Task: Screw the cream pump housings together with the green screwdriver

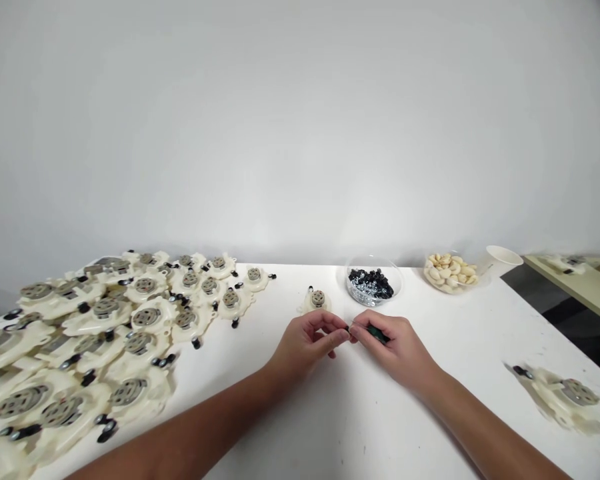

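Close together over the middle of the table, my two hands meet at the fingertips. My left hand (313,340) is closed in a pinch around a tiny dark piece (348,329), mostly hidden by the fingers. Wrapped in my right hand (395,343) is a small tool with a dark green handle (379,333); its front end points toward the left fingertips and its kind is hard to make out. Just behind the left hand lies a cream plastic housing with a round metal motor (317,299). A clear bowl (399,285) of small black parts and screws stands behind the right hand.
Many similar motor housings (145,317) are piled along the left side. At the back right stand a container of cream plastic caps (450,272) and a tilted white cup (503,259). Another motor housing (563,397) lies near the right edge. A wall rises behind the table.
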